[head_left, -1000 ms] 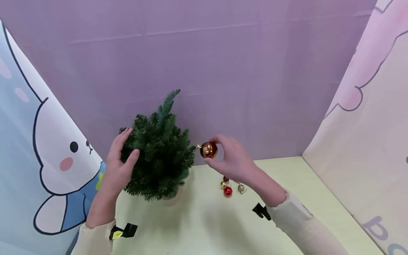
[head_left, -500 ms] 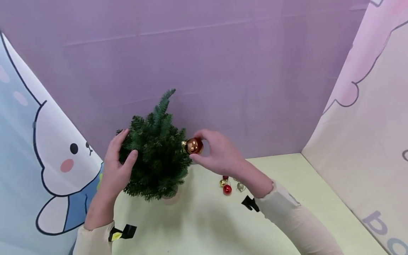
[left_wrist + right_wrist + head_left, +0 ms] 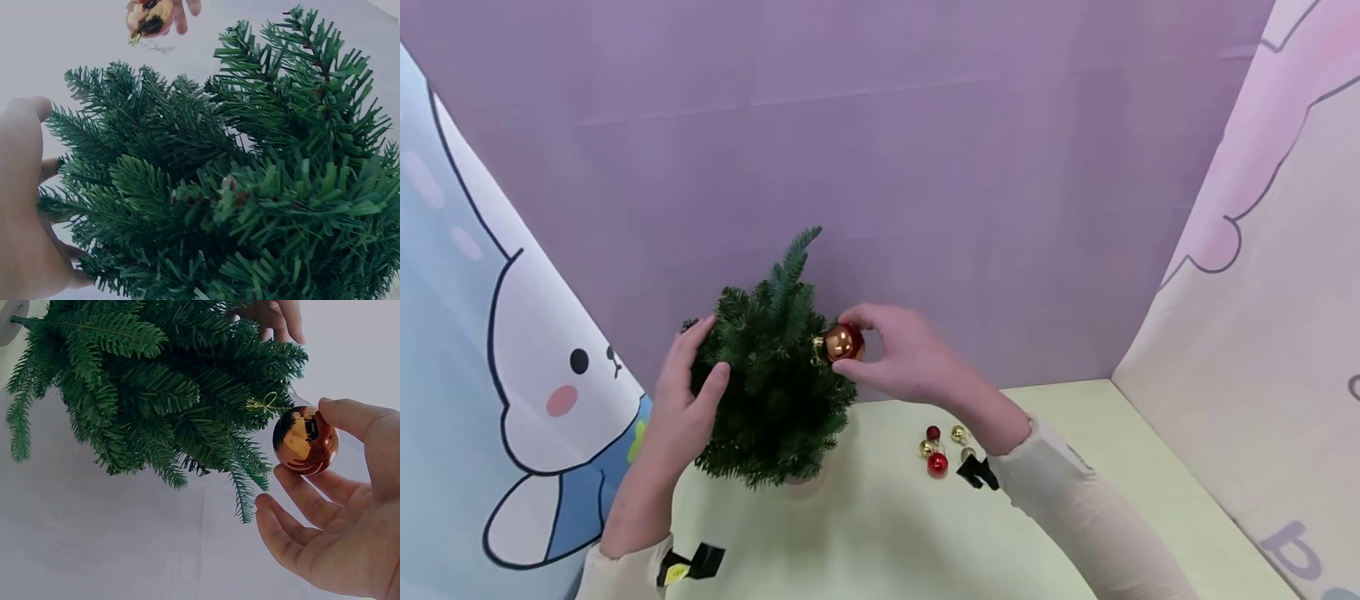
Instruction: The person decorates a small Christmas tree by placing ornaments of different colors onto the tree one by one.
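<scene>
Head view: thumb and fingertips of my right hand (image 3: 906, 354) pinch the copper ball (image 3: 844, 342) beside the tree (image 3: 778, 392) at its two o'clock, cap (image 3: 818, 342) facing the needles. That forearm (image 3: 988, 412) slants back toward four. My left hand (image 3: 685, 408), thumb and fingers parted, touches the tree's nine o'clock side. Small baubles (image 3: 937, 464) lie on the table (image 3: 880, 542) at four.
</scene>
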Motion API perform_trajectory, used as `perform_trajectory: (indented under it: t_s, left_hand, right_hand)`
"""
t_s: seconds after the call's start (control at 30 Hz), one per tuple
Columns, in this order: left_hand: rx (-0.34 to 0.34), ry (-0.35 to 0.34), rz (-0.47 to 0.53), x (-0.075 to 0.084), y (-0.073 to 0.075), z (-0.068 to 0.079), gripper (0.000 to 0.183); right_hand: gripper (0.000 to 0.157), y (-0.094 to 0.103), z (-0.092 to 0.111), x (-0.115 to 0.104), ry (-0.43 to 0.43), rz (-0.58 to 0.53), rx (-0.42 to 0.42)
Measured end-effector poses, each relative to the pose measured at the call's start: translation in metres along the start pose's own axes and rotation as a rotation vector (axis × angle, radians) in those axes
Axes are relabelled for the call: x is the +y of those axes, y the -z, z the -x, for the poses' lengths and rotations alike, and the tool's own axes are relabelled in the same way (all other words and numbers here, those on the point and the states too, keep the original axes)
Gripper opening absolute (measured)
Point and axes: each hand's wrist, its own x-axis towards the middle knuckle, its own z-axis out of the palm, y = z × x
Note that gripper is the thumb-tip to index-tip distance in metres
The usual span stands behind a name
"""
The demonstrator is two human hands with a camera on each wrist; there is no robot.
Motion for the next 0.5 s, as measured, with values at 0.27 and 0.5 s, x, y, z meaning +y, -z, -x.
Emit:
perform_trajectory:
  t_s: [0.27,0.5]
  left_hand:
    - [-0.015,0.029,-0.017,0.011,0.001,0.005,0.056]
    - [0.023,0.05,-0.062,0.02,0.001,0.007,0.057]
  right_hand:
    - [0.04,-0.006,-0.01,-0.006,0.017,-0.016,-0.035]
    - [0.04,-0.008,-0.013,-0.005,-0.001,-0.04,-0.042]
